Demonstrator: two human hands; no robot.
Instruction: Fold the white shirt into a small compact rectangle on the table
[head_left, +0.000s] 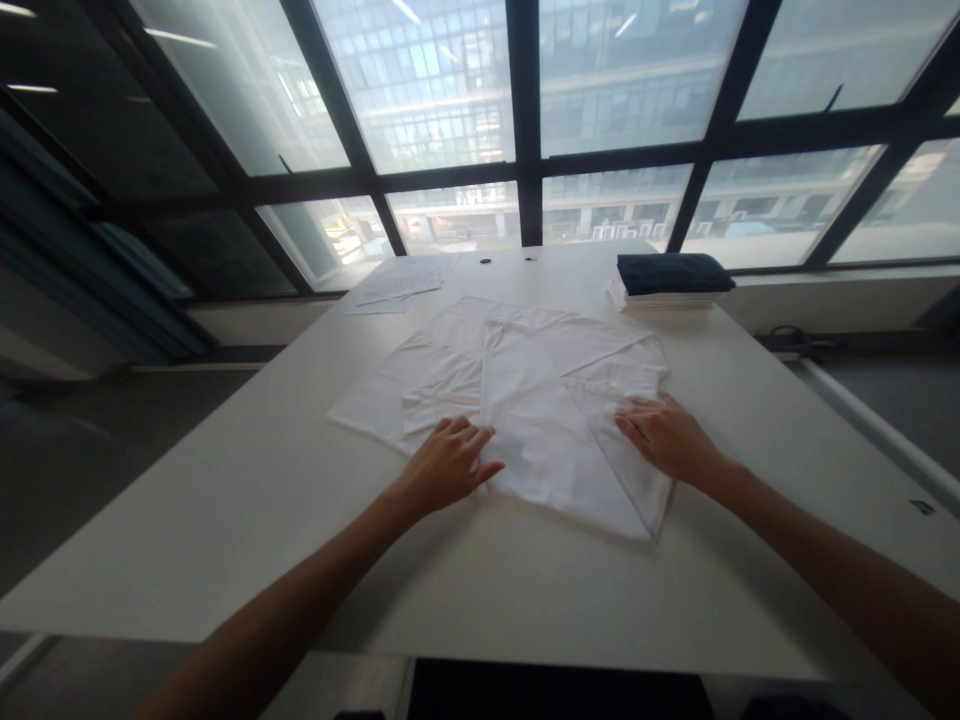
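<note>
A white garment [540, 420], which looks like a shirt, lies partly folded on the white table in front of me. One part of it is turned over the rest, and creases run across its left and far portions. My left hand [450, 462] rests on its near left edge, thumb and fingers apart. On the right side, my right hand [667, 435] lies on the cloth with its fingers stretched out. Neither hand grips the fabric. What lies beneath the overlapping layers is hidden.
At the far right of the table [247, 530] sits a stack of folded cloth [671, 275], dark on top and white below. Sheets of paper [397, 282] lie at the far left. Large windows [442, 90] stand behind the table's far edge.
</note>
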